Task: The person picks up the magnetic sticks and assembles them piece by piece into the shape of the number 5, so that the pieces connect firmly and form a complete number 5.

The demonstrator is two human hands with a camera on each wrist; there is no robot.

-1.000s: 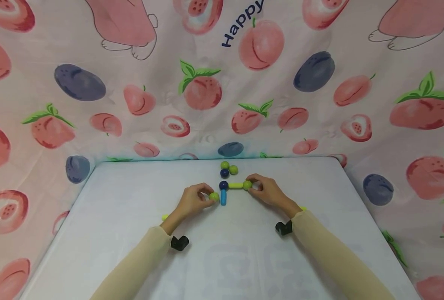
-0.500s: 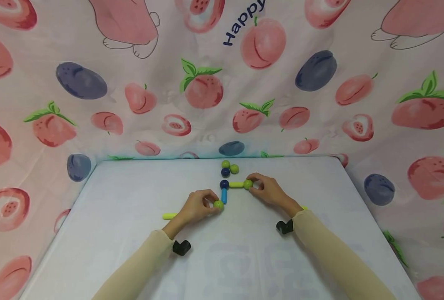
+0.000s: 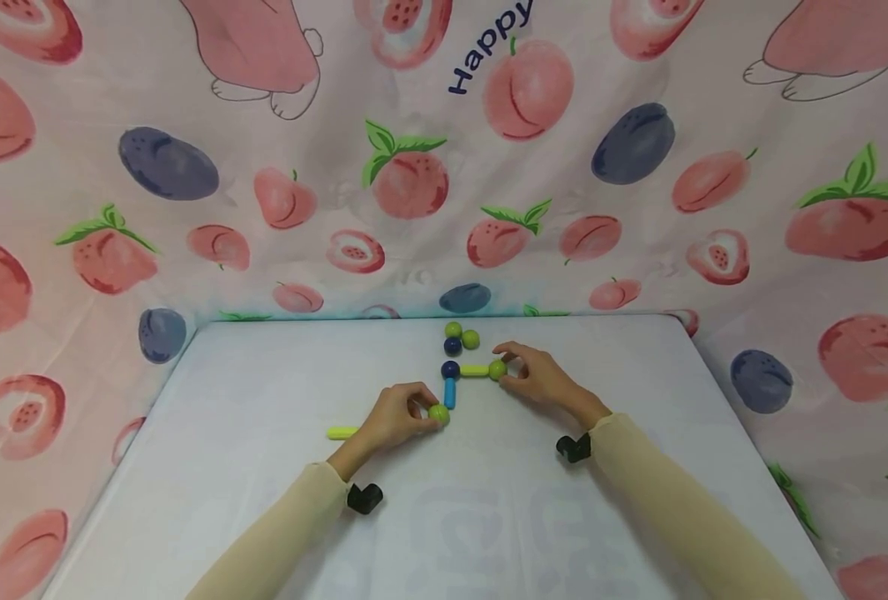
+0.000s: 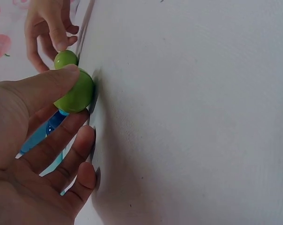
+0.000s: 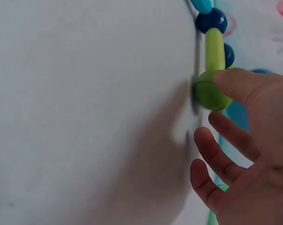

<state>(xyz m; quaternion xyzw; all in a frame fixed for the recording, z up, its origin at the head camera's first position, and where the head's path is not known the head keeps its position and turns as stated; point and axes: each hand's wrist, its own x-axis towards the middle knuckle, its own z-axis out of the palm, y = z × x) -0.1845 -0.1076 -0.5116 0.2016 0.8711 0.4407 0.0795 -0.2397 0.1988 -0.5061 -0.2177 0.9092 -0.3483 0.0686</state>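
In the head view my left hand pinches a green ball at the near end of a blue rod. The left wrist view shows the thumb over this green ball. The rod's far end meets a dark blue ball, from which a yellow-green rod runs right to another green ball. My right hand is at that ball, its index finger lifted off. In the right wrist view the thumb still touches the green ball, and the other fingers are spread.
Behind the joined pieces, two green balls and a dark blue ball sit close together. A yellow-green rod lies partly behind my left wrist. The white tabletop ends at a fruit-print cloth.
My left hand has brought its green ball nearer and slightly right, to the blue rod's near end. My right fingers have spread from the other green ball. The joined pieces stay about in place.
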